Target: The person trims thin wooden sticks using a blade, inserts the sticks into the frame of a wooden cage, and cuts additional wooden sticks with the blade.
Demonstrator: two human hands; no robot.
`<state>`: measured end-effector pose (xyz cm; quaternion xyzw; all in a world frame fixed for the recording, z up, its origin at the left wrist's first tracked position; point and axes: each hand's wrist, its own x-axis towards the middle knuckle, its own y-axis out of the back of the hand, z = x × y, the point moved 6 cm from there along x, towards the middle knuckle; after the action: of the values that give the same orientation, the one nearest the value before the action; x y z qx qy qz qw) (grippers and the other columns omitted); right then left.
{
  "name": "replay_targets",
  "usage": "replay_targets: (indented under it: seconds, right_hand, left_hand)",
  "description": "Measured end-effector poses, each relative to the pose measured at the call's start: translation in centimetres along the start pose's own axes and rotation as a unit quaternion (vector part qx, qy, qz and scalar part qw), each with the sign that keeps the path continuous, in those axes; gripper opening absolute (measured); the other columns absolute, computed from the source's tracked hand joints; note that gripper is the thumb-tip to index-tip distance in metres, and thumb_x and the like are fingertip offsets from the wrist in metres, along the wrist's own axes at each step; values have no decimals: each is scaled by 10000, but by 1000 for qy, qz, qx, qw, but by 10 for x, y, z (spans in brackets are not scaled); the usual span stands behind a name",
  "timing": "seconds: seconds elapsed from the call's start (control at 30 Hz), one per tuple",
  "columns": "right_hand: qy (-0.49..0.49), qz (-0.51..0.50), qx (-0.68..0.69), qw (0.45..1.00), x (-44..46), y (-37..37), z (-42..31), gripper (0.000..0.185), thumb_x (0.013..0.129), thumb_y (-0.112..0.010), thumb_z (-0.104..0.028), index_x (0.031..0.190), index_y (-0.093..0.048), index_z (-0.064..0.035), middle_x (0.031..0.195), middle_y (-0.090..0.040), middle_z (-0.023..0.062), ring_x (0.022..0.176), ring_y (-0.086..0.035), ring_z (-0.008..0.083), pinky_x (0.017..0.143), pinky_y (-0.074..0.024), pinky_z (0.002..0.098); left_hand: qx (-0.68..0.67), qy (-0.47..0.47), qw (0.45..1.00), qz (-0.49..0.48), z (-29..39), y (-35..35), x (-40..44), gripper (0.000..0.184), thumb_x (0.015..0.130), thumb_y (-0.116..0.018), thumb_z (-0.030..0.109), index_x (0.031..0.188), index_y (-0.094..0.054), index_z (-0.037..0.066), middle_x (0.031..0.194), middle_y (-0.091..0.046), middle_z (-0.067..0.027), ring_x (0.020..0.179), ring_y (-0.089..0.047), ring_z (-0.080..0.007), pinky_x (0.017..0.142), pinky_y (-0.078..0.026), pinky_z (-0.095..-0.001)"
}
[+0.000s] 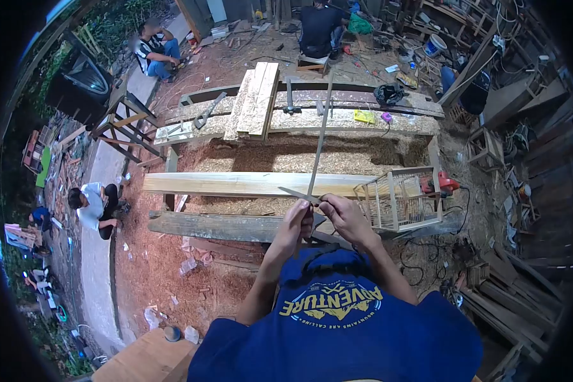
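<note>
My left hand (pixel 293 226) is closed around the lower end of a long thin wooden strip (pixel 324 121), which points away from me over the bench. In my right hand (pixel 344 218) is a knife (pixel 294 192); its handle is hidden by the fingers. The blade points left and crosses the strip just above my left hand. Both hands are close together in front of my body. Beyond them lies a pale plank (pixel 235 183), and to the right stands a small slatted wooden cage (pixel 395 213).
A red power tool (pixel 444 184) sits right of the cage. Farther back are stacked boards (pixel 254 102), a hammer (pixel 290 102), a handsaw (pixel 208 114) and a yellow packet (pixel 364 116). Shavings cover the ground. One person (pixel 95 207) crouches at left; two others sit at the back.
</note>
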<state>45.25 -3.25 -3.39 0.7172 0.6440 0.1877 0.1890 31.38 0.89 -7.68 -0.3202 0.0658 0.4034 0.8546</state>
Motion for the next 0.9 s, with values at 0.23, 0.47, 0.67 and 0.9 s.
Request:
replay_targets:
  seconds: [0.23,0.47,0.67,0.9]
  right_hand:
    - [129,26,-41,991,-7,2,-7,406,1020,-510,-356,1042,-622,34,962,-635,219,930,-610,416,806,-479,461]
    - [152,27,-7,988,-7,7,6,430,1026,-496,-371,1048,-621,40,985,-633,224,939,-602,427,830,-481,460]
    - [105,32,119,987,-15,9,22,466,1063,-442,-397,1041,-618,34,945,-622,174,873,-617,334,804,-486,385]
    - [82,27,91,992,-15,17,20,470,1069,-422,-413,1048,-601,21,875,-602,176,834,-608,321,751,-474,380]
  left_hand:
    - [70,-43,996,15,8,-11,-17,215,1082,-430,282,980,-514,112,692,-327,84,541,-272,-21,465,-201,-222]
    - [64,-10,998,14,4,-17,-10,224,1082,-424,261,928,-495,115,668,-335,84,533,-287,-29,459,-211,-228]
    - [13,-6,1000,-25,1,-29,-5,211,1069,-447,293,957,-502,122,696,-333,83,527,-273,-15,441,-199,-210]
    - [20,-39,999,-11,14,-31,-8,185,1080,-452,260,998,-507,104,711,-361,73,525,-285,-14,439,-212,-195]
